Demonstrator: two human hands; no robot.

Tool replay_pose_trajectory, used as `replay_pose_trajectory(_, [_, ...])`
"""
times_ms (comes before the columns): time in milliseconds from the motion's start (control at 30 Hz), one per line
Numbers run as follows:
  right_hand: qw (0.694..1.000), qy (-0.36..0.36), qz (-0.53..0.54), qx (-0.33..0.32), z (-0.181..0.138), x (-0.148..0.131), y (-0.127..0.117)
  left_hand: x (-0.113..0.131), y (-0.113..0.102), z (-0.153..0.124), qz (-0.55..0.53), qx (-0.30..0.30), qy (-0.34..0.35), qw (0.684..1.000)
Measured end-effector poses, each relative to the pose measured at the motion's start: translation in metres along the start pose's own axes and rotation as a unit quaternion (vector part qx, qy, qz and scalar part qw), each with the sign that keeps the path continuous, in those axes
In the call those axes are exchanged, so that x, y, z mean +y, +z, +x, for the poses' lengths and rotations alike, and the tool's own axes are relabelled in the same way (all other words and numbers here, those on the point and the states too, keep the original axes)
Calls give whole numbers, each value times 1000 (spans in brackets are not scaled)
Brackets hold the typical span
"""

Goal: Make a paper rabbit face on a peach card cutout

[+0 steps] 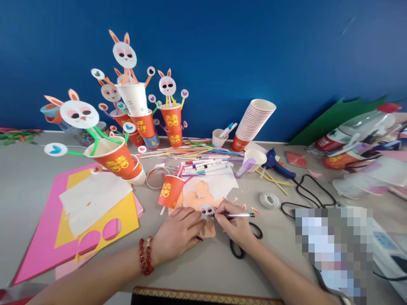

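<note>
A small white paper rabbit face (207,210) with pink eye patches and black eyes lies on peach paper (208,231) in front of me. My left hand (178,233) steadies its left edge with fingers held together. A small dark tip, perhaps a pen cap, pokes out beneath those fingers. In my right hand (233,224) is a pen (240,215), its point touching the lower right of the face. Beneath my right wrist lie black-handled scissors (237,250), blades hidden. A red paper cup (171,191) tilts just beyond my left hand.
Finished cup rabbits (119,163) stand at the back left. Markers (210,166), straws, stacked cups (254,125), a blue glue gun (278,165) and clear tape (269,200) lie beyond my hands. Coloured sheets (41,237) lie left; a power strip (386,243) sits right.
</note>
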State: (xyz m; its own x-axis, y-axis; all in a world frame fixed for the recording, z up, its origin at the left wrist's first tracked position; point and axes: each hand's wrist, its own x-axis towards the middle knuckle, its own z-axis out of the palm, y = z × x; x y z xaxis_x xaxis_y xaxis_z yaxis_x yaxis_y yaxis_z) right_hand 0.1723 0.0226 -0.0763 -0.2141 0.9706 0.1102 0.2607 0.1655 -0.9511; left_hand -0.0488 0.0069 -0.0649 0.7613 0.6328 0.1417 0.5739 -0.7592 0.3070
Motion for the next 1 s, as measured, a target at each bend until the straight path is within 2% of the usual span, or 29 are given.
replay_pose_trajectory(167, [999, -1, -32, -21, 0, -1, -1, 0, 1, 1, -10, -18, -9, 1000])
replay_pose_trajectory(700, [998, -7, -57, -27, 1, 0, -2, 1, 3, 1, -4, -38, -19, 999])
replay_pose_trajectory(1000, [999, -9, -47, -25, 1, -2, -1, 2, 1, 1, 2, -25, -19, 1000])
